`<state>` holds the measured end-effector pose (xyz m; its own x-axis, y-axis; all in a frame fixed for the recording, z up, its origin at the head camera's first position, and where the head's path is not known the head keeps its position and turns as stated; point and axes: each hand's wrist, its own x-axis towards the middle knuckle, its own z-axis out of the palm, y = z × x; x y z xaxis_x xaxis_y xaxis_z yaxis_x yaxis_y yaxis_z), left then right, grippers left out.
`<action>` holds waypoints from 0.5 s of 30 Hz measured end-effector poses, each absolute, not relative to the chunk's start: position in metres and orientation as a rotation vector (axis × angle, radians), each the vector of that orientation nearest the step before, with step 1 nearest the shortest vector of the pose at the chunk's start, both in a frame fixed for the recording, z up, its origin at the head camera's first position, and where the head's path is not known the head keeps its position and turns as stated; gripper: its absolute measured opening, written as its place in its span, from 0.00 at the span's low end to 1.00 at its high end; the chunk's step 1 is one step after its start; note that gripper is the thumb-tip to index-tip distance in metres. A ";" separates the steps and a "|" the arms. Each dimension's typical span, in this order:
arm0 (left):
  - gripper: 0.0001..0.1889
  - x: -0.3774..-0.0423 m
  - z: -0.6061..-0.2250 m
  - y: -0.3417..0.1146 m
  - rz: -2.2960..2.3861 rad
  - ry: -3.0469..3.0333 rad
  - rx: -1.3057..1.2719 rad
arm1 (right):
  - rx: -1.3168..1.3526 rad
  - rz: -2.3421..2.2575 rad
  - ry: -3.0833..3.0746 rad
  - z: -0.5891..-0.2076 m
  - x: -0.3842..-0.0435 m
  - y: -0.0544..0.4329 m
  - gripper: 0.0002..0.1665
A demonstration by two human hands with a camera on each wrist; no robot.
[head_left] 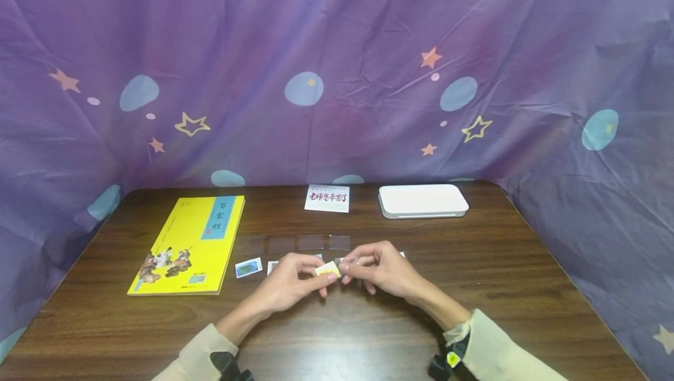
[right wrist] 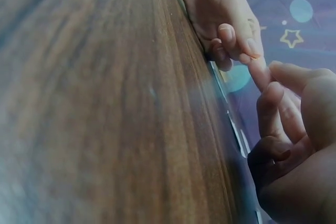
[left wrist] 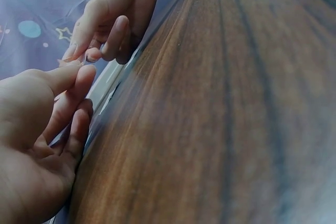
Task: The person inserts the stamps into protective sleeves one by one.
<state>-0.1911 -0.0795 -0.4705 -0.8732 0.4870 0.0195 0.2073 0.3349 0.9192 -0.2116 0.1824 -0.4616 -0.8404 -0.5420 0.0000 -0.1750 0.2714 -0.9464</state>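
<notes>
Close together over the table's middle, both hands work at a small yellow-and-white stamp-like card [head_left: 327,269]. My left hand [head_left: 295,278] pinches this card between thumb and fingers. From the other side my right hand [head_left: 387,270] pinches what looks like a small clear plastic sleeve, mostly hidden by its fingertips. Both pairs of fingertips nearly meet in the left wrist view, with the right hand [left wrist: 118,22] beyond the left hand [left wrist: 39,124]. A blue-and-green stamp [head_left: 248,267] lies left of the hands. More small cards are partly covered behind the fingers.
Several clear plastic sleeves [head_left: 312,243] lie in a row behind the hands. A yellow book [head_left: 184,246] rests at left. A white card with red writing [head_left: 327,199] and a flat white case [head_left: 423,201] stand at the back, before a purple curtain [head_left: 368,123].
</notes>
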 end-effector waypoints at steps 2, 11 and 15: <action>0.10 -0.191 -0.471 -0.080 1.563 2.339 0.640 | -0.667 -1.587 2.207 -0.462 -0.212 0.183 0.11; 0.08 -0.192 -0.473 -0.080 1.566 2.339 0.655 | -0.683 -1.578 2.203 -0.462 -0.210 0.181 0.08; 0.10 -0.192 -0.473 -0.079 1.518 2.367 0.657 | -0.698 -1.557 2.219 -0.463 -0.209 0.181 0.07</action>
<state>-0.1922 -0.0785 -0.4734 -0.8661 0.4990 0.0295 0.2349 0.3541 0.9052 -0.2089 0.1806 -0.4626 -0.8212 -0.5706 0.0033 -0.1973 0.2786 -0.9399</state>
